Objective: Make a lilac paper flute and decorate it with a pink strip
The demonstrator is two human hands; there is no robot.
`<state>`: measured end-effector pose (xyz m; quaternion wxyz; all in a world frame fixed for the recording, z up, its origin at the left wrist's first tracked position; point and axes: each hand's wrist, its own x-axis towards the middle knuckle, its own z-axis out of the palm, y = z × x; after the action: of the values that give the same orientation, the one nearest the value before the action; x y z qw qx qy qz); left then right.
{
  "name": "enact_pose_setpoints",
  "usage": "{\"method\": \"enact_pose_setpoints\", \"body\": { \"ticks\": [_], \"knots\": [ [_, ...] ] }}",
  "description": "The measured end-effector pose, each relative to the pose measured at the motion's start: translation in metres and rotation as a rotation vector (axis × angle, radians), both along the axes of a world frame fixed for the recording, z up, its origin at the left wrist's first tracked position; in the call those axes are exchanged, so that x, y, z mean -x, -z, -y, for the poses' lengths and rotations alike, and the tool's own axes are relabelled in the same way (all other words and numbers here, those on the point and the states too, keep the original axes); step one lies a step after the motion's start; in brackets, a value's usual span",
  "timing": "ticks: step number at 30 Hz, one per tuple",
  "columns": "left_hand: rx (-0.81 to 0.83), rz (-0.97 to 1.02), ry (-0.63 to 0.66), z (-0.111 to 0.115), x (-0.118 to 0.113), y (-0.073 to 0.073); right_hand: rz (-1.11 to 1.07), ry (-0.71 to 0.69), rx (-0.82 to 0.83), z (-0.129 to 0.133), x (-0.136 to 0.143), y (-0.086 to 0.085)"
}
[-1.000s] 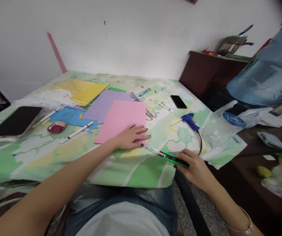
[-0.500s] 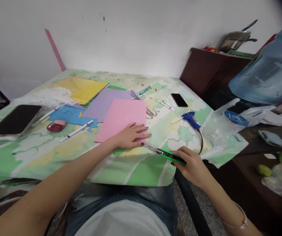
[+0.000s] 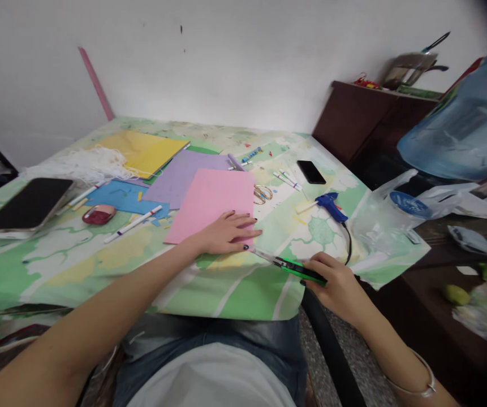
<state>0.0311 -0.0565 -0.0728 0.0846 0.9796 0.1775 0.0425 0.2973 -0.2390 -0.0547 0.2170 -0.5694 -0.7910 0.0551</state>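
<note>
A pink sheet (image 3: pixel 215 198) lies on the patterned tablecloth (image 3: pixel 243 294). Spread over its lower right part is my left hand (image 3: pixel 226 232), palm down with the fingers apart. My right hand (image 3: pixel 337 284) grips a green and black utility knife (image 3: pixel 296 269) near the front edge of the table. The knife's blade is extended and points left, its tip close to my left thumb and the sheet's lower right corner. Gold-handled scissors (image 3: pixel 263 194) are partly covered by the sheet's right edge.
Purple (image 3: pixel 175 175), yellow (image 3: pixel 141 150) and blue (image 3: pixel 120 196) sheets lie behind and left, near white string (image 3: pixel 77 165) and a large phone (image 3: pixel 29 204). A blue glue gun (image 3: pixel 331 207), a smaller phone (image 3: pixel 311 172) and a plastic bag (image 3: pixel 379 220) are on the right.
My right hand has moved slightly right with the knife, and the blade tip is a little farther from my left thumb. My left hand stays on the pink sheet.
</note>
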Motion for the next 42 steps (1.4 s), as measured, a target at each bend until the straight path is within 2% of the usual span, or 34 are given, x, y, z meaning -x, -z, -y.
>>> {"method": "enact_pose_setpoints", "body": {
  "ticks": [20,42],
  "knots": [
    [0.000,0.020,-0.002,0.000,0.000,0.002,-0.013,0.054,0.071,0.011,0.009,0.003],
    [0.035,0.013,-0.013,0.002,-0.001,-0.002,-0.004,0.091,0.023,0.015,0.015,0.005]
  ]
}}
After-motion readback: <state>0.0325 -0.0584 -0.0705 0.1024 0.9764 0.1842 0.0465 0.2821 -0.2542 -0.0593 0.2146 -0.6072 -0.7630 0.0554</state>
